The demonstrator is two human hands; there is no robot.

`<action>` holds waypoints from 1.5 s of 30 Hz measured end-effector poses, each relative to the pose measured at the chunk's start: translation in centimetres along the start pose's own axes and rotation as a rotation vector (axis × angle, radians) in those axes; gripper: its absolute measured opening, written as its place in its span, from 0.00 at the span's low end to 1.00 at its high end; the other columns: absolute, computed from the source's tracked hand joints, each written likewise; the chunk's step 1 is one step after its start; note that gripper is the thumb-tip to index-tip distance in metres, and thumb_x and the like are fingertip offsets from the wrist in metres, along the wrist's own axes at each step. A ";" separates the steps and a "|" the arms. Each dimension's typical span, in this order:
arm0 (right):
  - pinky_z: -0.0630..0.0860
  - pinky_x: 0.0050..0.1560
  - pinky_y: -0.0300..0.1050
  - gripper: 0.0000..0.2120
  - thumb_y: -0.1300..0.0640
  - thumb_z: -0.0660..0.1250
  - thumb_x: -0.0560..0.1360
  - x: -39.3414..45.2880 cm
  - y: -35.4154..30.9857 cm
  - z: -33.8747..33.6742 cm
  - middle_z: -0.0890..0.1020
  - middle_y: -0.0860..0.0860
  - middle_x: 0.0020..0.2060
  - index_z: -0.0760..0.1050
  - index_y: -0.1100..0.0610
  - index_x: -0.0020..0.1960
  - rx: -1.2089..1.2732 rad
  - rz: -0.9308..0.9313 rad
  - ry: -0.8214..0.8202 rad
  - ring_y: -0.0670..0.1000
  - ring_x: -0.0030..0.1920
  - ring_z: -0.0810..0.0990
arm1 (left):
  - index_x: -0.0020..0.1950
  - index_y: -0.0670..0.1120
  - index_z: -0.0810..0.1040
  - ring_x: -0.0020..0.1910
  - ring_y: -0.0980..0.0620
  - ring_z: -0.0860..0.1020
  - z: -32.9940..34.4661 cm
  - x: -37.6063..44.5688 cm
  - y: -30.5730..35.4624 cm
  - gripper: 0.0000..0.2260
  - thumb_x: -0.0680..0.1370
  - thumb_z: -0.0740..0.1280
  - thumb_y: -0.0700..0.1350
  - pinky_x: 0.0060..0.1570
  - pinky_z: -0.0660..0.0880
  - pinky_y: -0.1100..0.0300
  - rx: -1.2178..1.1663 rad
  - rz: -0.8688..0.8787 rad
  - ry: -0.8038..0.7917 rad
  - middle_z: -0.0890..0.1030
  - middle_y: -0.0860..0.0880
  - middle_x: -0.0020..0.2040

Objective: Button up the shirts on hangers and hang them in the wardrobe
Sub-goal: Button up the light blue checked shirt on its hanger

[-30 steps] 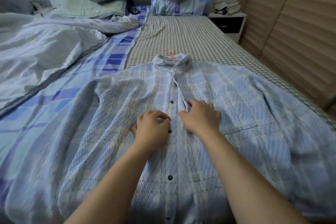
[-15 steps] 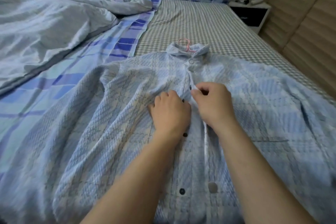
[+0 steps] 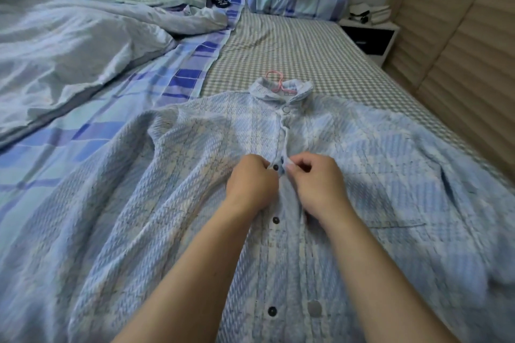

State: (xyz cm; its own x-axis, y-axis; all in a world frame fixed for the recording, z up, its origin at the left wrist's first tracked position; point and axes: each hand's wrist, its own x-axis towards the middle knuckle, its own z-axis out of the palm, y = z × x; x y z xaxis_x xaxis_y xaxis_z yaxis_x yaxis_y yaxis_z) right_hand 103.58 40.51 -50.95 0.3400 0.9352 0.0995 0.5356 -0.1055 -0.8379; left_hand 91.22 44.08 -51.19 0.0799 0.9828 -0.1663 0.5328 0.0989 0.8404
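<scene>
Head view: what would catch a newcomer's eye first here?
The pale blue checked shirt spread flat across the bed fills most of the frame, with a pink hanger poking out of its collar. At its middle, the left hand and right hand pinch the two front edges together around a dark button. A rumpled grey duvet lies at the far left.

Dim, cool, bluish light, brightest on the crumpled duvet [image 3: 69, 44] at left. Soft shadows, no glare. Wide-angle bending at the edges; lower foreground slightly blurred.
</scene>
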 end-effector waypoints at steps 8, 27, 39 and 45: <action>0.82 0.50 0.55 0.05 0.56 0.71 0.78 0.2 0.6 0.4 0.85 0.45 0.38 0.85 0.51 0.45 0.018 0.037 -0.033 0.48 0.42 0.83 | 0.46 0.45 0.84 0.33 0.56 0.80 -1.4 -0.7 -0.8 0.02 0.78 0.74 0.42 0.33 0.75 0.63 -0.282 0.000 -0.015 0.85 0.47 0.38; 0.77 0.49 0.46 0.04 0.57 0.71 0.79 -0.1 0.6 0.8 0.83 0.47 0.45 0.84 0.55 0.48 -0.111 -0.066 -0.033 0.49 0.47 0.81 | 0.44 0.41 0.85 0.31 0.52 0.78 -0.9 -1.1 -0.6 0.02 0.75 0.74 0.39 0.30 0.74 0.62 -0.342 -0.068 0.051 0.85 0.42 0.37; 0.61 0.33 0.46 0.11 0.63 0.65 0.76 -1.2 0.7 3.2 0.70 0.51 0.37 0.71 0.60 0.35 -0.424 -0.339 0.142 0.55 0.36 0.69 | 0.41 0.45 0.83 0.34 0.48 0.80 0.2 -0.5 -0.8 0.04 0.74 0.73 0.36 0.36 0.77 0.56 -0.365 -0.121 0.116 0.83 0.46 0.34; 0.61 0.29 0.48 0.15 0.61 0.66 0.78 -1.3 0.6 3.4 0.68 0.49 0.35 0.72 0.59 0.32 -0.323 -0.267 0.113 0.53 0.33 0.69 | 0.40 0.44 0.82 0.44 0.41 0.85 -0.4 -0.3 -0.7 0.07 0.75 0.72 0.33 0.49 0.82 0.44 -0.495 -0.199 0.075 0.84 0.41 0.38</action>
State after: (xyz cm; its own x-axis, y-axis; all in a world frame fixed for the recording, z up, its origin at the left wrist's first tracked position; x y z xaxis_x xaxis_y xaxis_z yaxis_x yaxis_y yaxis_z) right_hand 100.88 40.36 -53.41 0.2295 0.9029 0.3634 0.8243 0.0182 -0.5658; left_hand 90.50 43.78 -51.51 -0.0520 0.9442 -0.3252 0.0697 0.3283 0.9420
